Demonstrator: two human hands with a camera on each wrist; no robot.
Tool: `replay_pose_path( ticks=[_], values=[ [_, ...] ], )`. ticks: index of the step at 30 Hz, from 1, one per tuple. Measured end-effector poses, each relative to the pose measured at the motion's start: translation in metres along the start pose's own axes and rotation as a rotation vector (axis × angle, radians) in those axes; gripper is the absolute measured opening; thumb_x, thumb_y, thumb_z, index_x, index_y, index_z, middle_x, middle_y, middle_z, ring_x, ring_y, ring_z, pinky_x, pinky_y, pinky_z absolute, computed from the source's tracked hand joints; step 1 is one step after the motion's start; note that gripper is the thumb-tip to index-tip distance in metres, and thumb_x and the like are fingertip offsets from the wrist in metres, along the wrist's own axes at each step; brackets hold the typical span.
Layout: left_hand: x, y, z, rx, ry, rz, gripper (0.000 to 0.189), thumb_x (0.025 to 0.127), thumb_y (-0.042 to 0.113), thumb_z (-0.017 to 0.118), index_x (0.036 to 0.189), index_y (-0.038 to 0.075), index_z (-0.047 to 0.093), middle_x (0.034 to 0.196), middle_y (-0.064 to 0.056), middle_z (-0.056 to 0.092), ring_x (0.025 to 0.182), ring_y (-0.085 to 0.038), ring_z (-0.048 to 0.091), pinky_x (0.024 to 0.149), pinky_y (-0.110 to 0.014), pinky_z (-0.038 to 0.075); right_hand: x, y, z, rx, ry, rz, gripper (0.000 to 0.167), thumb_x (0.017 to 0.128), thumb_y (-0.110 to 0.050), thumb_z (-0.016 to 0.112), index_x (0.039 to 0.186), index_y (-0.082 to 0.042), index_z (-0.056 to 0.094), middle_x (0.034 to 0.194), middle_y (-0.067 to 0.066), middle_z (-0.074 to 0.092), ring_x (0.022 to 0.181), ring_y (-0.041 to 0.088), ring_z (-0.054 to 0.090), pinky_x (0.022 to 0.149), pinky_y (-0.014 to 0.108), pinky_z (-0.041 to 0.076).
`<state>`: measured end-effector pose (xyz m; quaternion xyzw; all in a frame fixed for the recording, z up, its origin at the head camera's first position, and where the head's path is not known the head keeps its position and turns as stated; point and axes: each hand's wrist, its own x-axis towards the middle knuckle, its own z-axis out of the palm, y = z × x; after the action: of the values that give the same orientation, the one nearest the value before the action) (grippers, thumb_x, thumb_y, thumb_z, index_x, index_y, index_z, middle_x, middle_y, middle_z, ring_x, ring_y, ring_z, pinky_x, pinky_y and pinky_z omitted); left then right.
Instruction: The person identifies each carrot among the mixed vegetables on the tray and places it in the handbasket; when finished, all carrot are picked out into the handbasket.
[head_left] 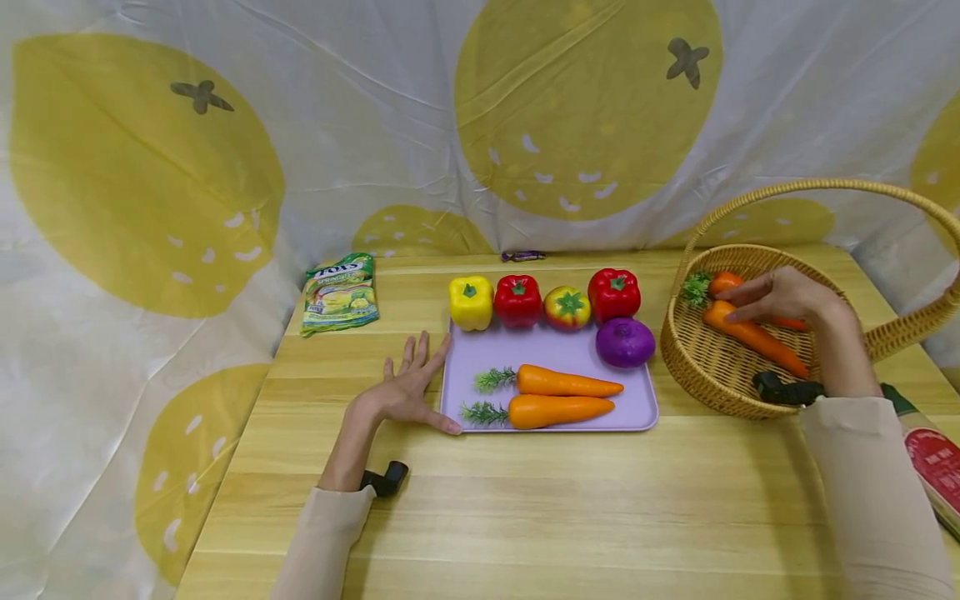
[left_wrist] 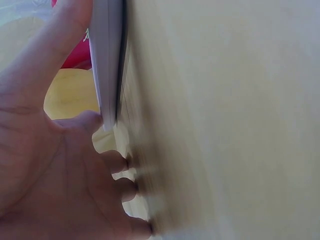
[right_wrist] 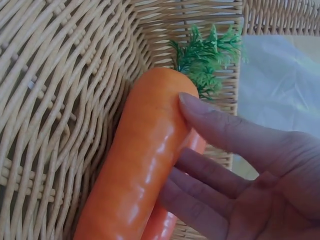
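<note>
In the head view my left hand [head_left: 405,392] has its fingers spread at the left edge of the lilac tray [head_left: 551,347]. Thumb and index finger touch its corners in the left wrist view; the other fingertips meet the table. Inside the wicker basket [head_left: 693,375], my right hand [head_left: 783,296] pinches an orange carrot [right_wrist: 145,150], thumb on its thick top and fingers along its side. A second carrot [right_wrist: 160,222] lies behind it, partly hidden, and green leaves [right_wrist: 205,60] show beyond. Two carrots [head_left: 566,381] lie side by side on the tray.
Along the tray's back stand a yellow pepper [head_left: 471,304], two red peppers [head_left: 517,302] and a red-yellow fruit [head_left: 567,308]; a purple onion [head_left: 626,342] is at its right. A green packet [head_left: 341,296] lies left. The basket's handle [head_left: 825,185] arches high. A bag [head_left: 933,458] lies right.
</note>
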<state>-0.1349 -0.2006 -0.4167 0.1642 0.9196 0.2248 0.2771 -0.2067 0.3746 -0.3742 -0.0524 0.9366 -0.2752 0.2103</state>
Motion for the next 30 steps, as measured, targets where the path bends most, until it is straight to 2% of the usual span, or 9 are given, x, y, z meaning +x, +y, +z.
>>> replay_pose_path(
  ticks=[3, 6, 7, 9, 11, 15, 18, 24, 30],
  values=[
    [0.001, 0.0, 0.0, 0.002, 0.0, 0.005, 0.145, 0.071, 0.059, 0.09, 0.167, 0.021, -0.011, 0.168, -0.023, -0.029, 0.155, -0.046, -0.028, 0.117, -0.079, -0.012, -0.004, -0.002, -0.003, -0.028, 0.015, -0.005, 0.062, 0.094, -0.034, 0.078, 0.14, 0.004, 0.061, 0.131, 0.027, 0.069, 0.131, 0.057, 0.05, 0.104, 0.066, 0.045],
    [0.001, 0.0, 0.0, 0.005, -0.003, 0.002, 0.145, 0.071, 0.059, 0.09, 0.167, 0.021, -0.012, 0.168, -0.023, -0.03, 0.155, -0.045, -0.029, 0.117, -0.079, -0.012, -0.012, -0.005, -0.007, -0.069, 0.031, -0.009, 0.065, 0.096, -0.039, 0.074, 0.143, 0.003, 0.058, 0.139, 0.032, 0.061, 0.129, 0.055, 0.052, 0.099, 0.058, 0.049],
    [0.001, 0.0, 0.0, 0.005, -0.005, 0.001, 0.145, 0.071, 0.059, 0.09, 0.166, 0.022, -0.012, 0.168, -0.023, -0.03, 0.155, -0.045, -0.029, 0.117, -0.079, -0.013, -0.015, -0.007, -0.009, -0.064, 0.038, -0.009, 0.066, 0.097, -0.04, 0.073, 0.144, 0.003, 0.057, 0.141, 0.033, 0.059, 0.13, 0.054, 0.052, 0.098, 0.048, 0.051],
    [0.0, 0.0, 0.0, 0.007, -0.008, -0.004, 0.145, 0.071, 0.058, 0.09, 0.166, 0.021, -0.012, 0.167, -0.023, -0.031, 0.155, -0.045, -0.029, 0.117, -0.079, -0.013, -0.021, -0.011, -0.012, -0.04, 0.043, -0.007, 0.067, 0.1, -0.044, 0.067, 0.147, 0.002, 0.055, 0.147, 0.034, 0.053, 0.132, 0.052, 0.051, 0.099, 0.049, 0.05],
    [0.0, 0.0, 0.0, 0.006, -0.011, -0.006, 0.144, 0.072, 0.058, 0.09, 0.166, 0.021, -0.012, 0.167, -0.023, -0.031, 0.155, -0.045, -0.029, 0.117, -0.078, -0.013, -0.028, -0.018, -0.013, -0.025, 0.058, -0.022, 0.065, 0.102, -0.046, 0.063, 0.148, 0.0, 0.055, 0.15, 0.031, 0.053, 0.136, 0.049, 0.049, 0.1, 0.04, 0.049],
    [0.0, 0.0, 0.0, 0.007, -0.013, -0.004, 0.143, 0.072, 0.057, 0.09, 0.166, 0.021, -0.012, 0.167, -0.022, -0.031, 0.155, -0.045, -0.03, 0.117, -0.078, -0.013, -0.042, -0.03, -0.011, 0.021, 0.121, -0.096, 0.05, 0.104, -0.042, 0.062, 0.144, -0.011, 0.063, 0.136, -0.007, 0.069, 0.123, 0.001, 0.059, 0.092, 0.014, 0.045],
    [0.0, 0.0, 0.0, 0.012, -0.01, -0.003, 0.143, 0.072, 0.057, 0.09, 0.167, 0.022, -0.012, 0.168, -0.022, -0.031, 0.155, -0.044, -0.03, 0.118, -0.078, -0.013, -0.051, -0.041, -0.005, 0.072, 0.159, -0.174, 0.039, 0.104, -0.034, 0.064, 0.139, -0.016, 0.068, 0.121, -0.031, 0.067, 0.104, -0.023, 0.054, 0.081, 0.002, 0.043],
    [0.0, -0.001, 0.0, 0.003, 0.0, 0.002, 0.144, 0.071, 0.057, 0.091, 0.167, 0.022, -0.011, 0.168, -0.023, -0.029, 0.155, -0.045, -0.029, 0.118, -0.078, -0.013, -0.058, -0.072, 0.017, 0.188, 0.14, -0.326, 0.034, 0.104, -0.019, 0.064, 0.137, -0.016, 0.068, 0.126, -0.018, 0.073, 0.11, -0.008, 0.066, 0.086, 0.007, 0.051],
    [0.001, -0.001, 0.001, 0.008, -0.001, 0.002, 0.144, 0.071, 0.058, 0.091, 0.167, 0.021, -0.011, 0.168, -0.023, -0.029, 0.155, -0.045, -0.029, 0.117, -0.079, -0.012, -0.056, -0.104, 0.043, 0.284, 0.04, -0.437, 0.033, 0.105, -0.016, 0.062, 0.137, -0.017, 0.068, 0.135, 0.003, 0.072, 0.117, 0.006, 0.07, 0.094, 0.014, 0.053]
  ],
)
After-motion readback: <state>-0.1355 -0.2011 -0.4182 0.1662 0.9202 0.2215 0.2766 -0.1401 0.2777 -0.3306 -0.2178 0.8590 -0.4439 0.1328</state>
